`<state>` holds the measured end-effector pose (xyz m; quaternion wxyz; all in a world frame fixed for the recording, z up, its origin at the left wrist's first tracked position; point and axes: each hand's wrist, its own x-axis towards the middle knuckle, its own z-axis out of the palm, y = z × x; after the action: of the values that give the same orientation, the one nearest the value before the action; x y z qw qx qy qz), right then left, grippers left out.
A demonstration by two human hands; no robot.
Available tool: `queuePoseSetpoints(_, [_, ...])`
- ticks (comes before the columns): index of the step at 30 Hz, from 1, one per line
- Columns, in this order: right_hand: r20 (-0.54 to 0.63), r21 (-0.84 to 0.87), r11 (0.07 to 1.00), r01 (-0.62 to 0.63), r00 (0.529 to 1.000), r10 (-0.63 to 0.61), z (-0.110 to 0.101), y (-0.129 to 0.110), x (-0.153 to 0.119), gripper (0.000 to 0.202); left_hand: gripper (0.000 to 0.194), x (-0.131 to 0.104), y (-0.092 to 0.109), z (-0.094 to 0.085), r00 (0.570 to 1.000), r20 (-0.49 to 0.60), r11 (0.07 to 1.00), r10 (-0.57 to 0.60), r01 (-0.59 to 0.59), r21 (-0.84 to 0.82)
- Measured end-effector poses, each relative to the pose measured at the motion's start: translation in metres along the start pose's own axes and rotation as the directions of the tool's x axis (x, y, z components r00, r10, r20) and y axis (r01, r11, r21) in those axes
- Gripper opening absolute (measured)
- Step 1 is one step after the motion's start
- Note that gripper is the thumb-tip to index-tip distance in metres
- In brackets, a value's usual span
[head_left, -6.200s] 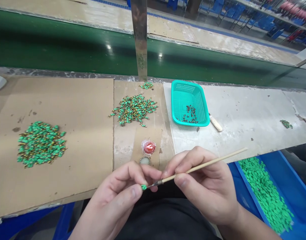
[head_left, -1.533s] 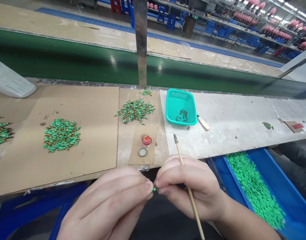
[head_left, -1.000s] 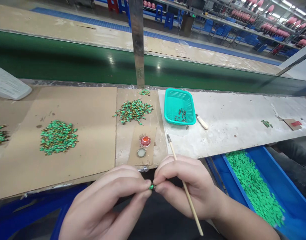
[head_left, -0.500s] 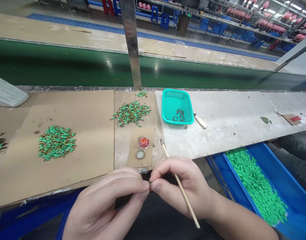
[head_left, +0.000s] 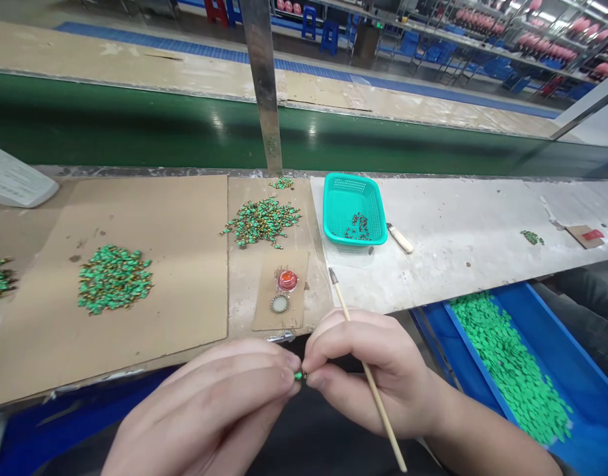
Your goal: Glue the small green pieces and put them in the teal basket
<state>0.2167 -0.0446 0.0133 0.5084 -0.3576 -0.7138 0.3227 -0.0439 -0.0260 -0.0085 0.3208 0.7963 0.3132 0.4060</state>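
My left hand point(head_left: 209, 403) pinches a tiny green piece point(head_left: 298, 375) between thumb and fingertips. Close against it, my right hand point(head_left: 373, 370) has its thumb and index finger closed at the dark end of that piece. A thin wooden brush point(head_left: 378, 400) also lies in my right hand, its dark tip pointing up and away. Just beyond my hands, a small card point(head_left: 294, 311) carries a red round cup point(head_left: 287, 280) and a pale round dish point(head_left: 280, 303). Piles of small green and brown pieces point(head_left: 261, 221) point(head_left: 114, 279) lie on the cardboard.
A turquoise basket point(head_left: 350, 239) with small dark pieces stands behind the card, beside a white-handled knife point(head_left: 400, 238). At the right, below the table, a blue bin point(head_left: 576, 390) holds green pieces point(head_left: 512, 363). A metal post point(head_left: 264, 92) rises behind the table.
Both hands have lowered slightly, and the right one has shifted a little right with the brush. A green part now shows between the fingertips, where only a dark bit showed before.
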Motion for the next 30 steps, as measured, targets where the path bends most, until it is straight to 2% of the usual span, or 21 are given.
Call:
queuePoseSetpoints(9, [0.025,-0.057,0.995,0.081,0.996,-0.08,-0.001,-0.001,0.002,0.01,0.046,-0.005,-0.005,-0.003,0.998,0.041,0.999,0.05,-0.05,0.007])
queuePoseSetpoints(14, [0.008,-0.054,0.995,0.084,0.996,-0.084,0.002,0.001,0.0,0.009,0.045,0.005,-0.001,-0.003,0.998,0.054,0.999,0.014,-0.012,-0.035])
queuePoseSetpoints(17, [-0.016,-0.043,0.999,0.024,1.0,-0.025,0.005,0.003,-0.002,0.009,0.028,0.01,0.001,0.001,0.997,0.015,0.994,-0.075,0.076,-0.083])
queuePoseSetpoints(20, [-0.035,0.004,0.997,-0.074,0.997,0.074,0.007,0.003,-0.003,0.01,0.014,0.012,0.002,0.006,0.972,-0.01,0.964,-0.234,0.231,-0.133])
queuePoseSetpoints(24, [-0.043,0.075,0.969,-0.236,0.97,0.24,0.009,0.0,-0.003,0.011,0.011,0.011,0.002,0.01,0.903,0.077,0.862,-0.423,0.427,-0.274])
queuePoseSetpoints(27, [-0.043,0.111,0.947,-0.3,0.951,0.306,0.01,-0.002,-0.002,0.011,0.01,0.011,0.002,0.01,0.868,0.125,0.792,-0.481,0.491,-0.363])
queuePoseSetpoints(30, [-0.031,0.138,0.926,-0.351,0.933,0.358,0.01,-0.003,-0.002,0.012,0.012,0.013,0.003,0.01,0.823,0.157,0.741,-0.545,0.561,-0.369])
